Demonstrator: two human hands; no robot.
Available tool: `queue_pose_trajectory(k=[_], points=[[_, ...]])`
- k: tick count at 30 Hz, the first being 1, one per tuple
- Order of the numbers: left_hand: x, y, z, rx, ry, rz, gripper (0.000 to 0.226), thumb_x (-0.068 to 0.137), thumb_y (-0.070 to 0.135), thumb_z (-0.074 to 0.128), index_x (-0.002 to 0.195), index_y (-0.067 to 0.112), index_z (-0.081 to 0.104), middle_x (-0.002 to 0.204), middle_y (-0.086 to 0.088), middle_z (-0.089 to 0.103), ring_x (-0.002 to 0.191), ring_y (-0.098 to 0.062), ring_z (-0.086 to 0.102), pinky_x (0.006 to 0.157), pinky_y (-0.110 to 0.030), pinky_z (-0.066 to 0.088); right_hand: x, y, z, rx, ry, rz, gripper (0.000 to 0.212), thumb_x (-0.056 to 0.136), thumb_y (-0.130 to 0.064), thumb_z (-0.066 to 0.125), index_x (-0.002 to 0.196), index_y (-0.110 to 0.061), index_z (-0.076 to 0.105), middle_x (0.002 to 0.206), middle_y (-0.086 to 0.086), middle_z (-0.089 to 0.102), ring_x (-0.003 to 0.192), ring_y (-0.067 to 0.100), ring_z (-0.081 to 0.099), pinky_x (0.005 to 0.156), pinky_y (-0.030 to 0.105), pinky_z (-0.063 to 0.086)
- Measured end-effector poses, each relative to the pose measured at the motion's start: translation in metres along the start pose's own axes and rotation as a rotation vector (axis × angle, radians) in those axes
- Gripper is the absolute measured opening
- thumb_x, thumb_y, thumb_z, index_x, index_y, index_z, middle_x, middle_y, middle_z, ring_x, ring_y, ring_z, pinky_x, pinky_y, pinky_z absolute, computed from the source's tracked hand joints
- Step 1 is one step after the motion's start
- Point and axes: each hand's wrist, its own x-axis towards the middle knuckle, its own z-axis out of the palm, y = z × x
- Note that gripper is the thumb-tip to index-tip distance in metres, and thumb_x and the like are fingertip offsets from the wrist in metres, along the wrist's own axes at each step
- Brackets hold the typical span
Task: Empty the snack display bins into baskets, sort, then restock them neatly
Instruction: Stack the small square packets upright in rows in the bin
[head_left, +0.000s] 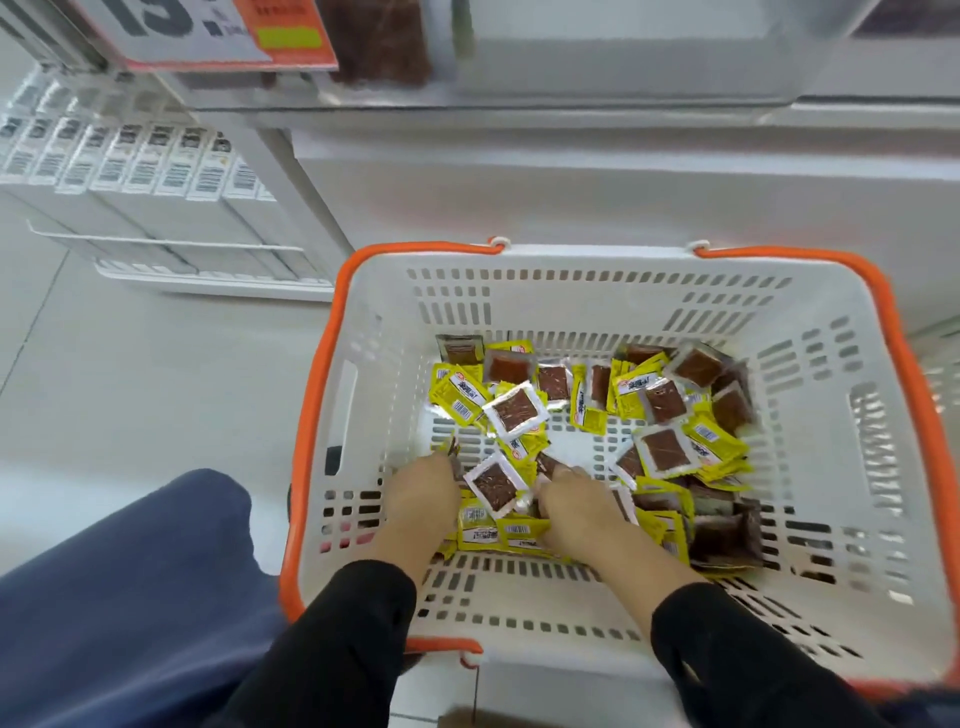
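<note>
A white shopping basket with an orange rim stands on the floor and holds several small snack packets, yellow with a clear window on brown contents. Both hands are down inside it near its front. My left hand has its fingers curled down into the packets, with a packet edge showing at the fingertips. My right hand is likewise curled among the packets, touching a brown packet. A white-edged packet lies between the two hands. The fingertips are hidden.
A white display counter rises behind the basket, with a clear bin of brown snacks and an orange price sign on top. White boxed goods fill a low shelf at left. My knee in blue trousers is left of the basket.
</note>
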Motion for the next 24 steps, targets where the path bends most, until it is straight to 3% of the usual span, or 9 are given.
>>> queue_pose_trajectory(k=[4,7,10,12,13,15,17,20,24], points=[[-0.017,-0.005,-0.017,-0.245,0.242,-0.057,0.019,0.1,0.025,0.043,0.101,0.018,0.06,0.079,0.0,0.061,0.071,-0.019,0.055,0.05,-0.025,0.037,-0.012,0.008,-0.003,0.251,-0.003,0.039,0.022,0.086,-0.019,0.064,0.078,-0.019,0.043,0.09,0.007,0.052,0.079,0.024,0.047,0.061,0.032,0.034],[-0.028,-0.001,-0.031,-0.585,0.307,-0.076,0.023,0.098,0.025,0.049,0.108,0.01,0.063,0.08,-0.003,0.062,0.069,-0.019,0.056,0.055,-0.026,0.04,-0.025,0.012,-0.026,0.489,0.107,0.102,0.017,0.089,-0.032,0.067,0.089,-0.027,0.051,0.102,0.001,0.063,0.097,0.025,0.058,0.066,0.029,0.039],[-0.037,0.011,-0.04,-1.017,0.286,-0.098,0.01,0.094,0.013,0.055,0.1,0.012,0.063,0.073,0.0,0.056,0.061,-0.013,0.052,0.052,-0.025,0.043,-0.039,0.013,-0.052,0.655,0.148,0.14,0.03,0.09,-0.036,0.065,0.116,-0.021,0.062,0.121,0.001,0.061,0.117,0.022,0.056,0.091,0.032,0.043],[-0.049,0.023,-0.047,-1.247,0.278,-0.124,0.01,0.091,0.014,0.057,0.09,0.004,0.06,0.071,-0.005,0.054,0.064,-0.019,0.048,0.059,-0.031,0.042,-0.049,0.013,-0.06,0.801,0.218,0.135,0.013,0.09,-0.034,0.066,0.081,-0.028,0.058,0.085,-0.008,0.052,0.08,0.009,0.057,0.086,0.034,0.047],[-0.054,0.028,-0.047,-1.35,0.264,-0.138,0.013,0.091,0.015,0.057,0.087,0.003,0.057,0.071,-0.007,0.052,0.066,-0.021,0.047,0.061,-0.032,0.041,-0.053,0.014,-0.062,0.913,0.256,0.147,0.025,0.09,-0.031,0.067,0.07,-0.026,0.053,0.078,-0.011,0.045,0.071,0.008,0.051,0.087,0.04,0.05],[-0.063,0.037,-0.047,-1.549,0.214,-0.19,0.016,0.092,0.017,0.056,0.081,0.005,0.053,0.077,-0.01,0.052,0.072,-0.022,0.047,0.07,-0.038,0.046,-0.065,0.01,-0.067,1.145,0.294,0.184,0.014,0.09,-0.025,0.068,0.089,-0.011,0.068,0.103,0.001,0.063,0.086,0.017,0.06,0.089,0.045,0.053],[-0.073,0.042,-0.047,-1.71,0.159,-0.213,0.011,0.093,0.017,0.057,0.085,0.01,0.057,0.09,-0.011,0.059,0.081,-0.023,0.053,0.087,-0.045,0.05,-0.08,0.006,-0.072,1.357,0.347,0.247,0.044,0.091,-0.02,0.067,0.129,-0.002,0.056,0.14,0.014,0.049,0.107,0.028,0.059,0.089,0.04,0.053],[-0.086,0.041,-0.045,-1.826,0.113,-0.204,0.02,0.094,0.019,0.059,0.113,0.013,0.053,0.12,-0.009,0.059,0.112,-0.025,0.056,0.101,-0.048,0.047,-0.093,0.008,-0.071,1.555,0.384,0.288,0.064,0.091,-0.017,0.066,0.144,0.001,0.036,0.145,0.017,0.042,0.111,0.032,0.056,0.096,0.041,0.049],[-0.098,0.038,-0.049,-1.862,0.084,-0.112,0.036,0.095,0.018,0.059,0.129,0.011,0.052,0.122,-0.009,0.062,0.113,-0.022,0.059,0.091,-0.04,0.054,-0.111,0.005,-0.073,1.359,0.416,0.241,0.059,0.092,-0.034,0.062,0.143,-0.01,0.043,0.149,0.008,0.041,0.133,0.03,0.043,0.106,0.041,0.038]])
